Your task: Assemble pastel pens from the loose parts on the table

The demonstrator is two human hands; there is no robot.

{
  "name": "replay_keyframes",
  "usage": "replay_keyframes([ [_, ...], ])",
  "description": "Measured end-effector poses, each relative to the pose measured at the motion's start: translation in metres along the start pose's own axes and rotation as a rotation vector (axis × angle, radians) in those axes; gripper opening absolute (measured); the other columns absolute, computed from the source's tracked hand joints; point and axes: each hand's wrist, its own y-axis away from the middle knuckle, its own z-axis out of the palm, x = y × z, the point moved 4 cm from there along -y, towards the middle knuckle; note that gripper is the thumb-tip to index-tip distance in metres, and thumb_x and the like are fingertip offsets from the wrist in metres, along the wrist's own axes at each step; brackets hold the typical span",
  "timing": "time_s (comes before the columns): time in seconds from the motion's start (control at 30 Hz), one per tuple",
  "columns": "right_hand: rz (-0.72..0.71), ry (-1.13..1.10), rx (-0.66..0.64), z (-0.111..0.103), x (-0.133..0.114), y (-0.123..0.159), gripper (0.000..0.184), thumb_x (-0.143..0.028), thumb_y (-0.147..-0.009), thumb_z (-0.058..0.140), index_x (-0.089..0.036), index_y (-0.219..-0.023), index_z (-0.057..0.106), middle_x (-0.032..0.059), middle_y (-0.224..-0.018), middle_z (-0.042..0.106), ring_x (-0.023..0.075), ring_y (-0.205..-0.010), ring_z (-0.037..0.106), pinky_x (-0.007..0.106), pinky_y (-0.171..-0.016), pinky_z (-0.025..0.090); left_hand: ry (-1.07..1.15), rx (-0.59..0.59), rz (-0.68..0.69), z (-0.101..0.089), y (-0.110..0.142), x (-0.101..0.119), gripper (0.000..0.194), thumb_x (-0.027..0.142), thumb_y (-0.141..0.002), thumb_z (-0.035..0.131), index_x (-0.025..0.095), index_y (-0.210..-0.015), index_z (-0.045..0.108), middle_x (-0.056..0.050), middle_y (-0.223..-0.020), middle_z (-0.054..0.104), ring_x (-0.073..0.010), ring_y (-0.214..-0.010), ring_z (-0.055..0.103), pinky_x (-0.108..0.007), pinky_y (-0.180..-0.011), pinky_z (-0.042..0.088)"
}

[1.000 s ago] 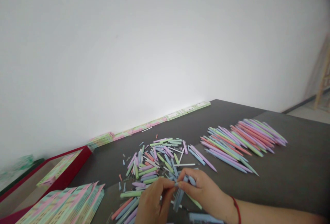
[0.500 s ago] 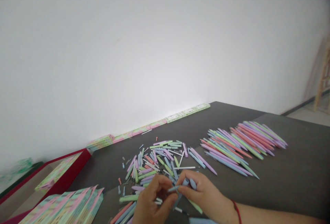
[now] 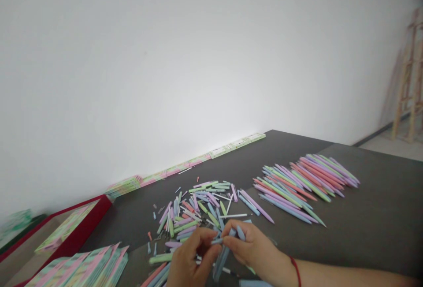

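Closer together now: the left hand's (image 3: 193, 258) thumb and forefinger have drawn in around the small blue piece (image 3: 217, 241), where half a second ago they stood wider apart, and the view has swung a little so that more of the wooden frame (image 3: 405, 84) shows at the far right. And what a busy spot this is! The right hand (image 3: 253, 245), red cord (image 3: 295, 271) round its wrist, pinches one end of that piece between thumb and forefinger, with more light-blue parts (image 3: 240, 233) tucked into its curled fingers. The left fingertips are right at the other end, but whether they grip it or only hover against it, I cannot tell. Just below the small blue piece, blue tubes (image 3: 220, 262) slant down between the hands; what bears them is hidden. Beyond lies the loose heap of pen parts (image 3: 185, 224), green, lilac, blue and coral, mixed with white refills (image 3: 233, 215) on the dark table (image 3: 363, 225). Over to the right, slim pastel pens (image 3: 291, 190) lie side by side in a slanting band, tips toward the near right. On the left side, the red box (image 3: 95, 221) stands open with a printed pack (image 3: 66, 229) inside, and a fan of printed packets (image 3: 82, 269) spreads in front of it. Along the wall (image 3: 198, 57), flat packs (image 3: 198, 160) run in a line.
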Motion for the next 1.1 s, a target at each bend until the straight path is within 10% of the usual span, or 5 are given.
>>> replay_keyframes([
  [0.37, 0.122, -0.282, 0.067, -0.006, 0.002, -0.007, 0.034, -0.049, -0.071, 0.063, -0.019, -0.077, 0.048, -0.0145, -0.039, 0.027, 0.004, -0.032, 0.015, 0.02, -0.034, 0.008, -0.072, -0.27, -0.001, 0.026, -0.002, -0.024, 0.015, 0.03, -0.083, 0.044, 0.021, -0.083, 0.056, 0.0, -0.068, 0.062, -0.0162, -0.062, 0.053, -0.024, -0.058, 0.036],
  [0.77, -0.283, 0.916, 0.088, -0.033, -0.045, -0.005, 0.01, -0.023, -0.082, 0.053, -0.021, -0.084, 0.062, 0.0003, -0.076, 0.065, 0.015, -0.069, 0.057, 0.024, -0.062, 0.035, -0.26, -0.244, -0.023, 0.0, -0.012, -0.031, 0.012, 0.028, -0.086, 0.04, 0.023, -0.081, 0.051, 0.002, -0.069, 0.059, -0.017, -0.065, 0.054, -0.024, -0.059, 0.035],
  [1.1, -0.283, 0.96, 0.007, -0.022, -0.039, 0.0, 0.014, -0.028, -0.085, 0.053, -0.023, -0.09, 0.065, -0.0007, -0.083, 0.069, 0.0152, -0.076, 0.062, 0.022, -0.067, 0.038, -0.402, -0.364, -0.015, 0.001, -0.007, -0.006, 0.015, 0.02, -0.087, 0.038, 0.024, -0.089, 0.053, -0.002, -0.09, 0.065, -0.0187, -0.085, 0.058, -0.025, -0.074, 0.039],
])
